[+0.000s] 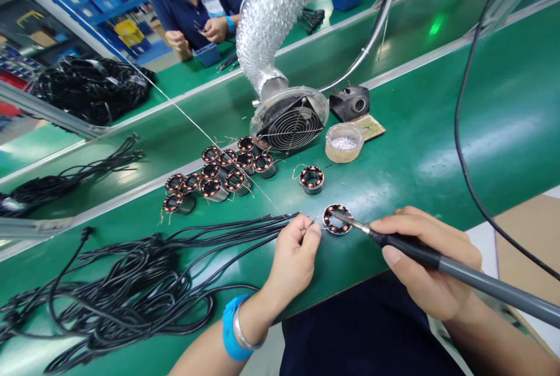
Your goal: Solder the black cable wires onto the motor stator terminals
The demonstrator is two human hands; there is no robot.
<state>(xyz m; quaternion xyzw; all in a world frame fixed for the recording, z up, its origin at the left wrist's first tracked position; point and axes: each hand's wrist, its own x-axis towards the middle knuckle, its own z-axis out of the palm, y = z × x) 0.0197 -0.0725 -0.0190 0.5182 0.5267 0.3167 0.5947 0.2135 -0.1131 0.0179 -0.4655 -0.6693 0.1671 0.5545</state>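
The right hand (431,265) grips a soldering iron (409,249), its long axis slanting away and leftward, its tip at a wound ring (336,231). The ring lies on the green bench (350,259) between the hands, nearer the left hand (291,265), whose fingertips pinch a thin cable end (312,222) just beside it. Beyond stands another wound ring (312,188), then a round fan (293,124).

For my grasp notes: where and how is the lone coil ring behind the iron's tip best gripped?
Likely the outer wall of the coil ring, pinched from the right: it stands open-end up, that side free, with thin wires looping out left.
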